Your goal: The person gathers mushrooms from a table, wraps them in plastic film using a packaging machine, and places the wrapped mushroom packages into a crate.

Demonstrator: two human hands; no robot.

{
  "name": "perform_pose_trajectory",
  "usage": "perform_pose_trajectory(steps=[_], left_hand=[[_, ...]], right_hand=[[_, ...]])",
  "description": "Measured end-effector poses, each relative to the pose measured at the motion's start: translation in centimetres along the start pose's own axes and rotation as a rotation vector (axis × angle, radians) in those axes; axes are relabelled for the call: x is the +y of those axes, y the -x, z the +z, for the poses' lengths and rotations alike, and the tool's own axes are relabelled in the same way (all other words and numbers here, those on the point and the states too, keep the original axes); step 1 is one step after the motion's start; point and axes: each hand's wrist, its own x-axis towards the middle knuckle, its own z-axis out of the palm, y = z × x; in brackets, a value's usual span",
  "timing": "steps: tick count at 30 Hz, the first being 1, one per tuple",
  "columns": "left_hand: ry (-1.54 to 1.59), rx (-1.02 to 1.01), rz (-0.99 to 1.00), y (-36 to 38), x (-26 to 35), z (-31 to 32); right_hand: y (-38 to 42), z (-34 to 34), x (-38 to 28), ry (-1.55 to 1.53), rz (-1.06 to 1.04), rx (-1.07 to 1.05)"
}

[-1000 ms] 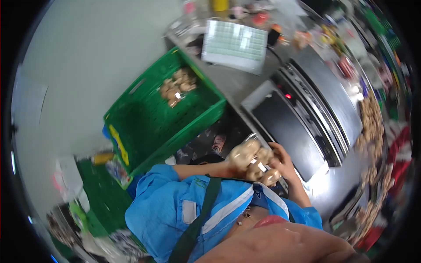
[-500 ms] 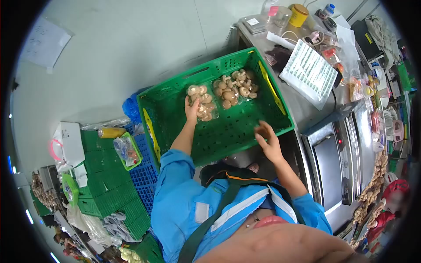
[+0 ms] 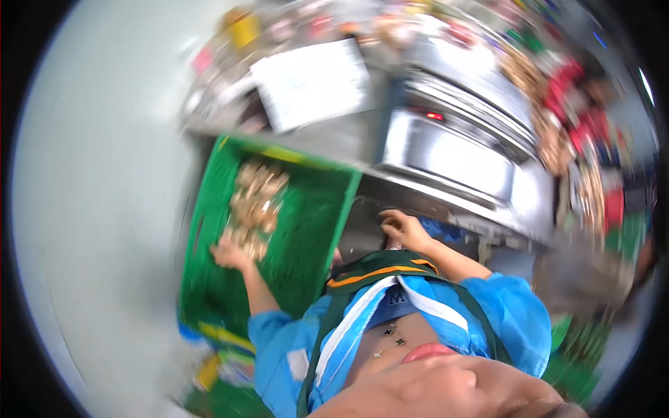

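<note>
Clear-wrapped packs of brown mushrooms (image 3: 259, 198) lie in a row along one long side of a green plastic crate (image 3: 306, 230). At the near end of that row is my left hand (image 3: 231, 254), its fingertips right at the lowest pack. Motion blur smears those fingers, and I cannot tell whether they grip the wrapping. My right hand (image 3: 408, 231) is outside the crate, in front of my body below the steel counter. Its fingers are loosely curved and apart, with nothing visible in them.
Above the crate runs a steel counter (image 3: 334, 143) bearing a white sheet of labels (image 3: 313, 80), a yellow-lidded jar (image 3: 242, 28) and a metal machine with a red light (image 3: 453, 150). Blurred goods and red shapes fill the far right. A pale wall (image 3: 104, 174) borders the left.
The view has swung toward the counter, so the crate appears turned and farther left. My left hand has shifted to the end of the packs. My right hand has moved away from the crate.
</note>
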Motion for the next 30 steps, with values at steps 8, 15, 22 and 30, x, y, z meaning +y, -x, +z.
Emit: perform_pose_trajectory(steps=[8, 15, 22, 30], left_hand=[[0.759, -1.165, 0.837, 23.1, 38.7, 4.7], [0.730, -1.790, 1.182, 51.9, 55.3, 8.3], [0.609, -1.899, 0.957, 80.7, 69.1, 24.5], [0.300, -1.535, 1.064, 91.5, 71.5, 35.4]], right_hand=[[8.3, -18.8, 8.6, -0.219, -0.117, 0.963], [14.9, -44.8, 29.2, -0.460, 0.026, 1.431], [14.4, -66.5, 48.3, -0.149, 0.238, 1.532], [8.1, -79.4, 48.6, 0.177, 0.205, 1.201]])
